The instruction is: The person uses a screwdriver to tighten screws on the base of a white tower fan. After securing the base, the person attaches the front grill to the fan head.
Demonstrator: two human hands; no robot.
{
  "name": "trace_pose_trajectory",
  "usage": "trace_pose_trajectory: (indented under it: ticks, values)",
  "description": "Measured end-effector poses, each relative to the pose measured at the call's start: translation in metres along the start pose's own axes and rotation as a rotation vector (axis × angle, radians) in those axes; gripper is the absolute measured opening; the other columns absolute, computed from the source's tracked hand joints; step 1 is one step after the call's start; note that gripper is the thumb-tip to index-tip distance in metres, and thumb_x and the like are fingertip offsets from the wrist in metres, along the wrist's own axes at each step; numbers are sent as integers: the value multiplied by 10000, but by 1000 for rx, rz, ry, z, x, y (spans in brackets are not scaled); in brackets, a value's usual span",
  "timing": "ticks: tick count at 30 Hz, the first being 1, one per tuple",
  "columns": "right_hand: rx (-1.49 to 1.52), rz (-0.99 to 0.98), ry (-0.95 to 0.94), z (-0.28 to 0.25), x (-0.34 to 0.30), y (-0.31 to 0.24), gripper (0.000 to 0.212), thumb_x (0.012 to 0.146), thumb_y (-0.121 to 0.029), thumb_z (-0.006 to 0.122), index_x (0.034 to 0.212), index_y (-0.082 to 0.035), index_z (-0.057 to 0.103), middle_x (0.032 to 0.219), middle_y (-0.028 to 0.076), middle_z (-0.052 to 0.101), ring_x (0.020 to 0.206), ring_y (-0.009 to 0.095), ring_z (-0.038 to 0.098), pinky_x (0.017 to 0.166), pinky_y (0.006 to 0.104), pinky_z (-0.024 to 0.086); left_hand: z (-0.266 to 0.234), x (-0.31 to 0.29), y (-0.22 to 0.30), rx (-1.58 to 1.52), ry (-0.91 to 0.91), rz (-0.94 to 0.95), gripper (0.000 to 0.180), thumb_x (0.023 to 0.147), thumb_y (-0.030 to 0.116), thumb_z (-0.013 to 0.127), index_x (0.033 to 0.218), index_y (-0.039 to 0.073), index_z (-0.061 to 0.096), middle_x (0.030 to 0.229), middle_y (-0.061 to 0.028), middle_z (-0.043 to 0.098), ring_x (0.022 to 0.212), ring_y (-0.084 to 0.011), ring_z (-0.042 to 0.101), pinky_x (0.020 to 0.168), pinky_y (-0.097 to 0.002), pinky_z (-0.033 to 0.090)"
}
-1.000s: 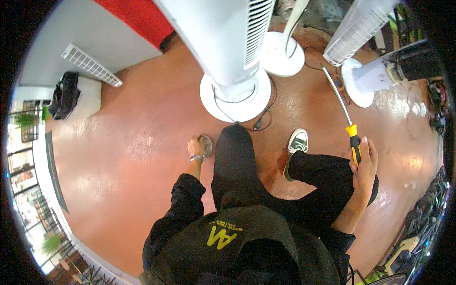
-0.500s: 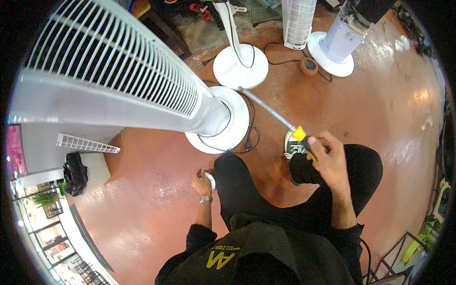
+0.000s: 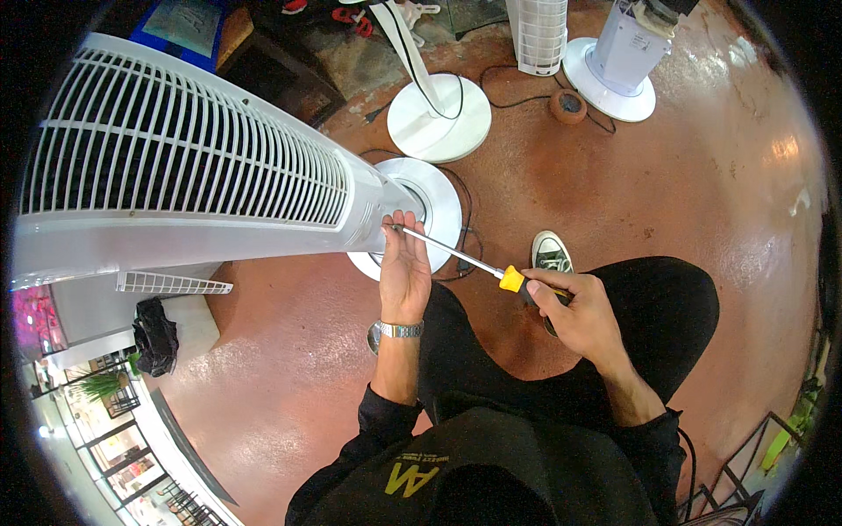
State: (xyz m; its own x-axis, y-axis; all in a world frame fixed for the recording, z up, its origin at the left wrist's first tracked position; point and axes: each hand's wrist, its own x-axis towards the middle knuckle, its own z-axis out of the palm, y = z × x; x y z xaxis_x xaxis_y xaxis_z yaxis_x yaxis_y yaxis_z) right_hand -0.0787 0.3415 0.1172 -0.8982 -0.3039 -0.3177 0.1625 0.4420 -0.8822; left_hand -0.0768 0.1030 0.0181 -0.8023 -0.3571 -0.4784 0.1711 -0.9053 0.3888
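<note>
- yellow-and-black-handled screwdriver with a long metal shaft: in the air above the reddish-brown floor
- right hand: clamped around its handle
- left hand: palm up at its tip; whether the fingers pinch it, i cannot tell
- white tower fan with slatted grille: just beyond the left hand

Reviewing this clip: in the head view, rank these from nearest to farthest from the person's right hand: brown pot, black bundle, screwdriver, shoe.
1. Screwdriver: gripped in the right hand, pointing left.
2. Shoe: just ahead of that hand.
3. Brown pot: well ahead, toward the top of the view.
4. Black bundle: far over on the left side.
</note>
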Motion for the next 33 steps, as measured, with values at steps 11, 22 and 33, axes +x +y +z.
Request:
trace_pose_trajectory:
  ticks: [11, 22, 33]
  values:
    - [-114, -111, 69, 2, -5, 5, 258, 887, -189, 615, 1058, -8, 680, 860, 141, 706, 704, 146, 647, 672, 275, 507, -4, -1, 2, 28, -4, -15, 337, 948, 182, 520, 1231, 4, 483, 1306, -89, 478, 1241, -184, 454, 1072, -286, 416]
    - [155, 247, -61, -6, -9, 7, 346, 909, -278, 572, 1044, 25, 671, 713, 71, 649, 603, 109, 587, 584, 270, 471, -26, 2, 1, 44, -131, -54, 256, 943, 206, 532, 1124, 26, 529, 1144, -46, 546, 1170, -150, 490, 1039, -280, 437]
    - [77, 15, -17, 6, -3, 24, 284, 857, -256, 620, 936, 10, 675, 806, 150, 678, 669, 256, 652, 629, 318, 495, -37, 7, 5, 215, -122, -5, 254, 956, 183, 523, 1141, 9, 529, 1143, -62, 556, 1118, -168, 524, 1006, -300, 465]
